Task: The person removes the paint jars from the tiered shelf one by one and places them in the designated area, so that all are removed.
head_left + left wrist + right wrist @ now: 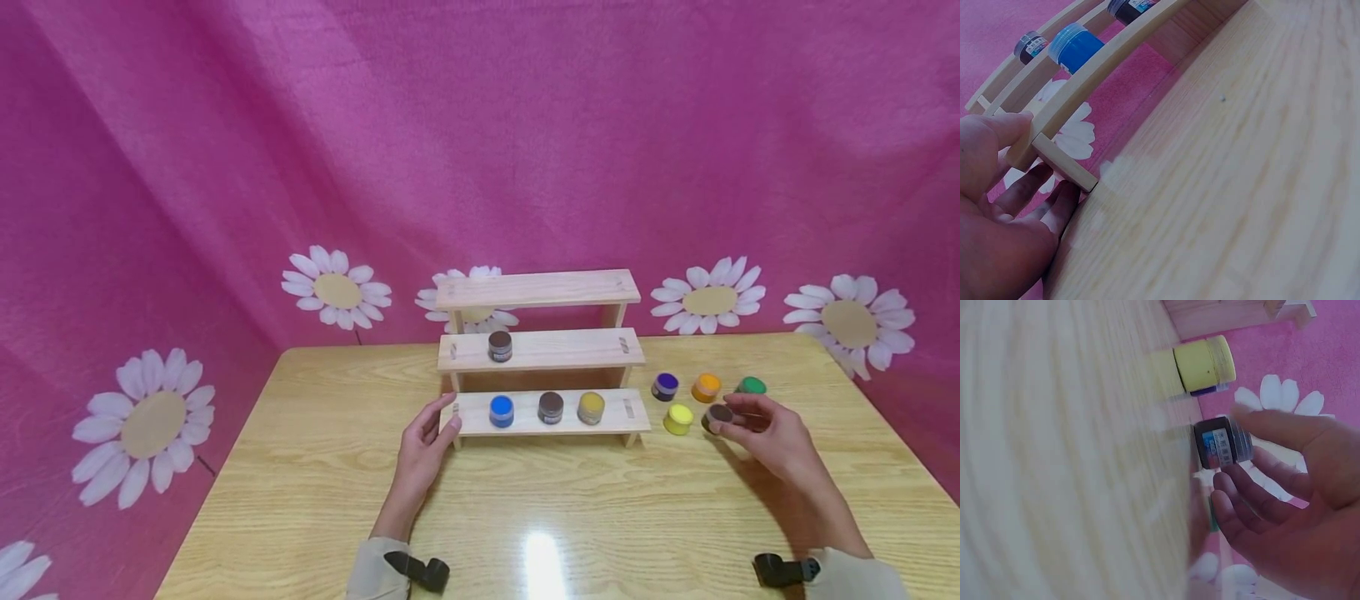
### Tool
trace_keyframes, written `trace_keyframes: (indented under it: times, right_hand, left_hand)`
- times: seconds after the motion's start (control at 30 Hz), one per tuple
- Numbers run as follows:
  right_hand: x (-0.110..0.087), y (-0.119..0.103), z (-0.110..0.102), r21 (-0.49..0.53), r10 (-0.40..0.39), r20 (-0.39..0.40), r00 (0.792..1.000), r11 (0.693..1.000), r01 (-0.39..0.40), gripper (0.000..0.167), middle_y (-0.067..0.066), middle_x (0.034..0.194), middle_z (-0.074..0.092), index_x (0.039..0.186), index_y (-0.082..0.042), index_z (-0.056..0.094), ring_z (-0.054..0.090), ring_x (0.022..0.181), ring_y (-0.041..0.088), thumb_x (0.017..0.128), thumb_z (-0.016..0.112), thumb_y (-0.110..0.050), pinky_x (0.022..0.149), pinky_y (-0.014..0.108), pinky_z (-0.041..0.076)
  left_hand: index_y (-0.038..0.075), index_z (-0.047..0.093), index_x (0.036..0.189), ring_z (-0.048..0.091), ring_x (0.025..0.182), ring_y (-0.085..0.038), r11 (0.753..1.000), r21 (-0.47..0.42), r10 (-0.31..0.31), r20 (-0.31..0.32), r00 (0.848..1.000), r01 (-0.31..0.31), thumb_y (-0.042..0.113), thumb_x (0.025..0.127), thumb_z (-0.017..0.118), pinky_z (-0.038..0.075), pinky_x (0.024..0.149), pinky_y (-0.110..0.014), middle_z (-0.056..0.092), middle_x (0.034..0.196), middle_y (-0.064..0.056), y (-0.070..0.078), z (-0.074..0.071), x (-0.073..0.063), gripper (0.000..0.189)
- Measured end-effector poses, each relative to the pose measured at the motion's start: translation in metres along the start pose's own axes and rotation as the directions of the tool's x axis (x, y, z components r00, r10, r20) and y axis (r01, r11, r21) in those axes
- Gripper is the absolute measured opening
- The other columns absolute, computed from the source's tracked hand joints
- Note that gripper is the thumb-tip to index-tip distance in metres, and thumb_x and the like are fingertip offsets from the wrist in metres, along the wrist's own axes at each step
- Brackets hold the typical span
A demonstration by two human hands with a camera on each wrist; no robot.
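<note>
While left grip [426, 450] around shelf end [468, 414], right grip [776, 440] around dark brown jar [717, 415].

Head view looks forward and down over the bench [322, 467]; low, tilted wrist close-ups both share its wooden shelf [540, 288].

Head view: bright | white glare on tabletop [517, 496] | shadow below right hand [774, 436] | wrist views: dimmer
</note>
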State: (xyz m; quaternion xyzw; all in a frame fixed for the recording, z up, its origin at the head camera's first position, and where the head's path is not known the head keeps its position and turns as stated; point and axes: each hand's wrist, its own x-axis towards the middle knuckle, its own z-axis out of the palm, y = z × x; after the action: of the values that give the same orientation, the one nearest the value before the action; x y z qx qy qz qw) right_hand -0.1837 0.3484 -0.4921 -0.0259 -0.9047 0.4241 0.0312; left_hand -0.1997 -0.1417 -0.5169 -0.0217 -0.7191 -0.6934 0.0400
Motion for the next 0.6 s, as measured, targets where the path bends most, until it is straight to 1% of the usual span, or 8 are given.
trace_keyframes:
  times: [0.1, 0.13, 0.23, 0.3, 0.37, 0.47, 0.53, 0.6]
  right_hand:
    - [-0.003, -0.005, -0.003, 0.024, -0.014, -0.016, 1.000, 1.000, 0.015, 0.063, 0.030, 0.132, 0.058, 0.139, 0.007, 0.053, 0.050, 0.094, -0.011, 0.095, 0.076, -0.033, 0.073, 0.006, 0.047]
    - [-0.004, -0.007, -0.004, 0.036, -0.025, -0.032, 0.999, 0.999, 0.027, 0.062, 0.029, 0.132, 0.058, 0.139, 0.006, 0.054, 0.051, 0.096, -0.009, 0.096, 0.075, -0.034, 0.074, 0.006, 0.047]
    - [-0.006, -0.016, -0.005, 0.069, -0.067, -0.077, 0.995, 0.995, 0.073, 0.059, 0.025, 0.132, 0.057, 0.139, 0.004, 0.054, 0.051, 0.102, -0.006, 0.097, 0.073, -0.033, 0.078, 0.004, 0.047]
    - [-0.006, -0.025, -0.005, 0.084, -0.101, -0.110, 0.989, 0.990, 0.110, 0.056, 0.021, 0.130, 0.060, 0.137, 0.004, 0.055, 0.053, 0.104, -0.006, 0.097, 0.073, -0.031, 0.080, 0.003, 0.047]
    - [-0.007, -0.034, -0.004, 0.097, -0.133, -0.133, 0.982, 0.984, 0.147, 0.053, 0.015, 0.125, 0.063, 0.135, 0.004, 0.057, 0.055, 0.105, -0.005, 0.097, 0.074, -0.027, 0.081, 0.003, 0.048]
    - [-0.007, -0.048, 0.000, 0.127, -0.174, -0.157, 0.972, 0.973, 0.195, 0.047, 0.001, 0.117, 0.067, 0.132, 0.005, 0.060, 0.059, 0.104, -0.003, 0.096, 0.075, -0.021, 0.082, 0.004, 0.049]
    - [-0.007, -0.056, 0.004, 0.146, -0.210, -0.162, 0.964, 0.961, 0.234, 0.044, -0.009, 0.113, 0.067, 0.131, 0.006, 0.061, 0.061, 0.103, -0.003, 0.096, 0.075, -0.015, 0.083, 0.005, 0.050]
    - [-0.007, -0.063, 0.008, 0.152, -0.244, -0.166, 0.955, 0.951, 0.270, 0.041, -0.014, 0.112, 0.066, 0.130, 0.006, 0.062, 0.062, 0.103, -0.003, 0.095, 0.075, -0.010, 0.083, 0.006, 0.050]
  left_hand:
    - [0.008, 0.062, 0.140, 0.034, 0.149, -0.030, 1.000, -0.001, -0.001, -0.001, 1.000, 0.001, 0.014, 0.101, 0.067, 0.026, 0.123, -0.047, 0.048, 0.155, -0.014, 0.000, 0.000, 0.000, 0.040]
    - [0.007, 0.062, 0.140, 0.034, 0.149, -0.030, 1.000, -0.001, 0.002, -0.001, 1.000, -0.002, 0.014, 0.101, 0.067, 0.026, 0.123, -0.047, 0.048, 0.155, -0.014, 0.000, 0.000, -0.001, 0.040]
    - [0.006, 0.062, 0.140, 0.034, 0.149, -0.030, 1.000, -0.002, 0.005, 0.000, 1.000, -0.005, 0.013, 0.101, 0.067, 0.026, 0.123, -0.047, 0.049, 0.154, -0.014, 0.000, 0.000, -0.001, 0.040]
    - [0.007, 0.062, 0.140, 0.034, 0.149, -0.030, 1.000, -0.004, 0.006, 0.001, 1.000, -0.006, 0.013, 0.101, 0.067, 0.026, 0.123, -0.047, 0.049, 0.155, -0.014, 0.000, 0.000, -0.001, 0.040]
    - [0.008, 0.062, 0.140, 0.034, 0.150, -0.029, 1.000, -0.002, 0.001, -0.001, 1.000, -0.001, 0.014, 0.101, 0.067, 0.026, 0.123, -0.046, 0.049, 0.155, -0.014, 0.000, 0.000, -0.001, 0.040]
    - [0.008, 0.062, 0.140, 0.033, 0.150, -0.029, 1.000, -0.001, -0.005, -0.005, 1.000, 0.005, 0.014, 0.101, 0.067, 0.026, 0.123, -0.046, 0.048, 0.155, -0.014, 0.000, 0.000, 0.000, 0.040]
    - [0.008, 0.062, 0.141, 0.033, 0.150, -0.029, 1.000, -0.003, -0.010, -0.006, 1.000, 0.009, 0.014, 0.102, 0.066, 0.026, 0.123, -0.046, 0.048, 0.155, -0.015, 0.000, 0.000, 0.000, 0.040]
    - [0.008, 0.062, 0.141, 0.033, 0.150, -0.029, 1.000, -0.006, -0.016, -0.007, 1.000, 0.016, 0.014, 0.102, 0.066, 0.026, 0.123, -0.045, 0.047, 0.156, -0.015, 0.000, 0.000, -0.001, 0.040]
